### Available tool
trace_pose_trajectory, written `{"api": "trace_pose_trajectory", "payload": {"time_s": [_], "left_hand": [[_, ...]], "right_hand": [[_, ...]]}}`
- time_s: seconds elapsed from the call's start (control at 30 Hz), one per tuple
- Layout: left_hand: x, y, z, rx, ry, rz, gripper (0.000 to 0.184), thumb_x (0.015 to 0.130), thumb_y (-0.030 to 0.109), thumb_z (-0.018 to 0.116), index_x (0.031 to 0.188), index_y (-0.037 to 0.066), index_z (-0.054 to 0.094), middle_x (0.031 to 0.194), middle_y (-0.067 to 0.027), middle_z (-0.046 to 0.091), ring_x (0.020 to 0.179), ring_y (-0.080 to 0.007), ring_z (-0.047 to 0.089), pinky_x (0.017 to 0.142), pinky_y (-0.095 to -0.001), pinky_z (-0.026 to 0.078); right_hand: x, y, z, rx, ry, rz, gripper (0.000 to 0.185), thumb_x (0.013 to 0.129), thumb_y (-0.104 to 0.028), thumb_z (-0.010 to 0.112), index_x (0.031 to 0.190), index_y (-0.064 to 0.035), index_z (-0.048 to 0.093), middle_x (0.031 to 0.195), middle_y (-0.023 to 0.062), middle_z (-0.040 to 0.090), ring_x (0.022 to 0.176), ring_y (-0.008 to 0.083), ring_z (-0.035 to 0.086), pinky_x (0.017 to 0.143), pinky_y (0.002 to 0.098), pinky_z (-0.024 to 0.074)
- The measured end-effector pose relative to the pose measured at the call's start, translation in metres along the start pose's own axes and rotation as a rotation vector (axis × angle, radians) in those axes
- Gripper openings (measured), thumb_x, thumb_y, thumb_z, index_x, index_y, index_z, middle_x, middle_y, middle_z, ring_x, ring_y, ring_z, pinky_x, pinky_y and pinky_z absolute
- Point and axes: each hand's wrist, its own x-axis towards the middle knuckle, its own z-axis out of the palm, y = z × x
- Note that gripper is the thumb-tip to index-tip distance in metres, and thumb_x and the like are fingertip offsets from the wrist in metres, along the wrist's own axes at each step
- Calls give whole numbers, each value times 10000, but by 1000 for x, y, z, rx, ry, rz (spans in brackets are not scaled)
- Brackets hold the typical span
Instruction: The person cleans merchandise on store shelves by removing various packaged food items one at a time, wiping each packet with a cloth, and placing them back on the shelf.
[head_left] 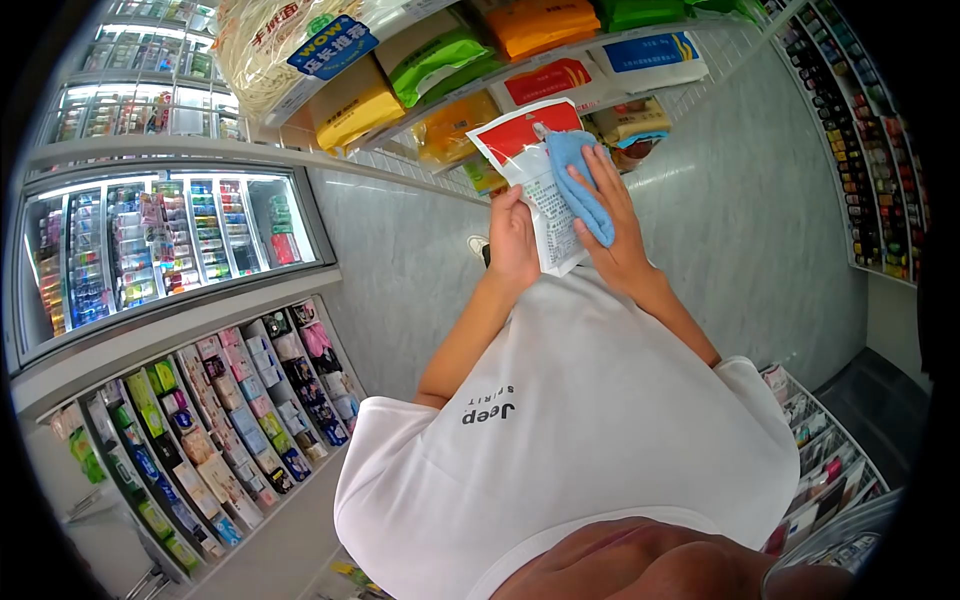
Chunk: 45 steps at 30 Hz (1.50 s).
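Far left: lit, glass-fronted cooler (150,230) of bottles; below it, white sloped rack (220,420) of small boxed and bagged goods. Left of centre: yellow plastic pack (357,108) on a shelf. Centre: left hand (514,242), curled closed on the left edge of one flat red-and-white printed packet (543,197), held up before the shelf. Adjoining: folded light-blue cloth (577,190), against the packet's face, beneath right hand (615,225), fingers nearly straight, partly closed over it. Far right: tall rack (865,130) of dark bottles.
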Motion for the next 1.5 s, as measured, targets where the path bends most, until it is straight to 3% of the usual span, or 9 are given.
{"api": "trace_pose_trajectory", "payload": {"time_s": [0.33, 0.43, 0.53, 0.63, 0.83, 1.07, 1.17, 1.43, 1.5], "left_hand": [[-1, 9, 7, 70, 46, -78, 669, 995, 573, 307, 1398, 51, 419, 1392, -145, 496, 1232, -275, 530, 1062, -397, 414], [-2, 10, 11, 51, -11, -46, 761, 977, 653, 247, 1426, 55, 385, 1405, -147, 480, 1265, -280, 505, 1074, -400, 407], [-1, 5, 15, 235, 94, 21, 807, 967, 685, 185, 1451, 61, 349, 1429, -145, 452, 1303, -277, 470, 1089, -403, 393], [-3, 2, 16, 395, 30, 55, 839, 952, 708, 151, 1482, 74, 293, 1475, -142, 392, 1342, -288, 423, 1101, -408, 377], [-4, -9, 3, 685, -160, 103, 805, 990, 628, 126, 1519, 21, 159, 1533, -136, 293, 1405, -245, 313, 1157, -370, 271], [1, -14, 3, 961, -304, 350, 692, 1040, 474, 272, 1518, -10, 141, 1534, -161, 277, 1416, -258, 278, 1144, -367, 241], [0, -13, -1, 1028, -299, 223, 633, 1048, 362, 318, 1528, 3, 113, 1545, -138, 238, 1429, -247, 219, 1163, -365, 183], [-3, -12, -9, 704, -188, 141, 607, 1011, 232, 392, 1512, -14, 155, 1496, -152, 317, 1380, -234, 299, 1139, -353, 223], [-3, -8, -8, 737, -198, 132, 599, 1009, 230, 379, 1510, -17, 162, 1494, -149, 324, 1375, -233, 306, 1138, -350, 224]], "right_hand": [[-5, -25, -1, -210, -211, -343, 535, 838, -241, 632, 1363, -174, 549, 1493, 96, 420, 1400, 351, 346, 1146, 554, 208], [1, -25, -3, -189, -226, -330, 529, 836, -266, 639, 1350, -172, 562, 1487, 100, 427, 1399, 347, 347, 1148, 555, 206], [5, -21, 1, -159, -152, -273, 522, 845, -260, 630, 1354, -170, 559, 1492, 108, 421, 1403, 350, 341, 1150, 553, 204], [9, -22, 1, -137, -128, -245, 519, 855, -247, 618, 1363, -163, 552, 1505, 122, 399, 1413, 358, 320, 1152, 550, 198], [20, -19, 0, -20, -27, -173, 493, 915, -274, 548, 1387, -134, 529, 1528, 138, 359, 1435, 370, 270, 1159, 531, 160], [46, -18, -7, 31, 59, -90, 470, 946, -267, 498, 1379, -85, 524, 1517, 125, 382, 1436, 345, 270, 1163, 506, 145], [52, -10, -2, 183, 107, -18, 465, 955, -253, 489, 1373, -51, 515, 1502, 123, 407, 1433, 337, 277, 1165, 475, 161], [54, 17, 2, 648, 231, 294, 481, 999, -282, 438, 1388, 1, 472, 1481, 155, 423, 1424, 321, 294, 1175, 388, 165], [54, 14, -2, 529, 206, 221, 469, 990, -281, 450, 1384, -30, 494, 1462, 124, 455, 1424, 319, 301, 1181, 425, 151]]}}
